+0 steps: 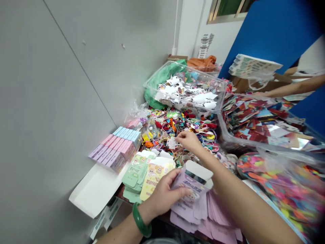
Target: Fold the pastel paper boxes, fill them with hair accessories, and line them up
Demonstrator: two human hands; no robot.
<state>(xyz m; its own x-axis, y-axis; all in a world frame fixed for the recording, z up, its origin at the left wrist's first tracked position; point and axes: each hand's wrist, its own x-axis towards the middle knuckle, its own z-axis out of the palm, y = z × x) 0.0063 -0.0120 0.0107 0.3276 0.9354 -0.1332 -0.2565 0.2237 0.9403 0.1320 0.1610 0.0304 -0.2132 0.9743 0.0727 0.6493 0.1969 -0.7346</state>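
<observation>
My left hand (167, 193) is wrapped round a small purple carton (193, 184), printed with a cartoon figure. The carton's top stands open, its white flaps folded out and its inside dark. Farther forward, my right hand (189, 139) reaches over a heap of small colourful trinkets and cords (182, 123). Its thumb and fingers are pinched at the edge of a small white toothed piece (173, 143). Flat purple cartons (200, 217) lie stacked under my hands. Flat green cartons (137, 171) and yellow cartons (155, 174) lie to the left.
Filled purple, pink and blue boxes (118, 145) stand in rows by the grey wall, beside a white tray (98, 188). Clear bins hold white paper pieces (188, 91) and coloured cards (266, 118). A bag of bright pieces (279, 189) lies right. Another person's arm (291, 86) reaches in.
</observation>
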